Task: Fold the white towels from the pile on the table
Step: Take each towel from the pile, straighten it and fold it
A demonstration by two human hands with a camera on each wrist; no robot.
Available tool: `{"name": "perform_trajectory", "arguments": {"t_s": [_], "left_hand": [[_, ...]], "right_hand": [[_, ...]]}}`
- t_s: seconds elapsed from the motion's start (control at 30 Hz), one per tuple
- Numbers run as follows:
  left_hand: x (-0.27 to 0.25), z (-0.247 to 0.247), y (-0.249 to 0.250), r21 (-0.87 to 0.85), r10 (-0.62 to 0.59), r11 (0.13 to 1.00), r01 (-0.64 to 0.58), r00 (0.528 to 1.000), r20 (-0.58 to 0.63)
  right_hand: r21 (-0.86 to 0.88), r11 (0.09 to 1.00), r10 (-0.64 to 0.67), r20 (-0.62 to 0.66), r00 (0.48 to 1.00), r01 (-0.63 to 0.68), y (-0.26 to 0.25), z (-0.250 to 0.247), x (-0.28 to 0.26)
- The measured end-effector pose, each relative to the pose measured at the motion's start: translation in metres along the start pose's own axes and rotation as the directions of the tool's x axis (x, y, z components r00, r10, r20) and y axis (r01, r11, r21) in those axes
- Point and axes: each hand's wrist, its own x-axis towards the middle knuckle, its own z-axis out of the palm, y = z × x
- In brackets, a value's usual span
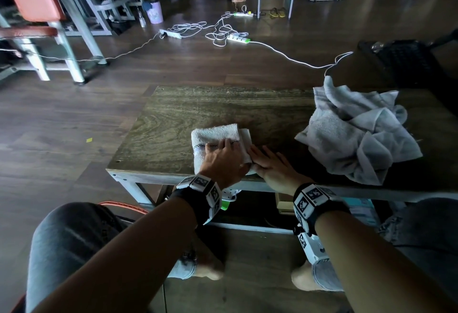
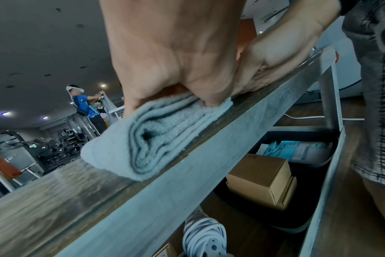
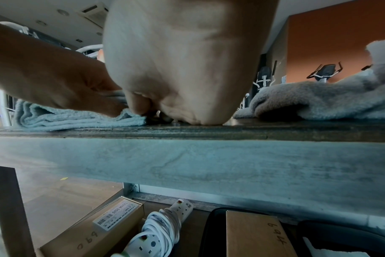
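Note:
A folded white towel lies near the front edge of the wooden table. My left hand rests flat on top of it, fingers stretched forward, pressing it down. In the left wrist view the palm bears on the towel's layered edge. My right hand lies flat on the table just right of the towel, its fingers straight and touching the towel's right side. The right wrist view shows that palm on the tabletop beside the towel. The pile of crumpled white towels sits at the right.
Cardboard boxes and a coiled white power strip lie on the shelf under the table. White cables and power strips trail over the floor beyond. A black bag stands behind the pile. A metal bench frame is far left.

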Motion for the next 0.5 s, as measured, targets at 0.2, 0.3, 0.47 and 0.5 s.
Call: {"name": "perform_trajectory", "arguments": {"t_s": [0.2, 0.3, 0.47, 0.5], "left_hand": [[0.002, 0.000, 0.002, -0.075, 0.014, 0.997, -0.015, 1.000, -0.010], [-0.001, -0.006, 0.000, -0.114, -0.019, 0.993, 0.014, 0.999, -0.041], [-0.001, -0.009, -0.003, -0.048, -0.014, 0.999, 0.013, 0.999, -0.033], [-0.001, -0.008, -0.003, -0.035, -0.012, 0.999, 0.011, 0.999, -0.031]], "right_hand": [[0.010, 1.000, -0.011, -0.011, 1.000, 0.012, -0.001, -0.001, -0.002], [0.009, 1.000, -0.027, -0.012, 1.000, 0.027, 0.000, -0.002, -0.002], [0.035, 0.998, -0.056, -0.045, 0.997, 0.058, 0.005, 0.001, -0.001], [0.029, 0.998, -0.058, -0.053, 0.997, 0.059, 0.006, 0.003, 0.000]]}}
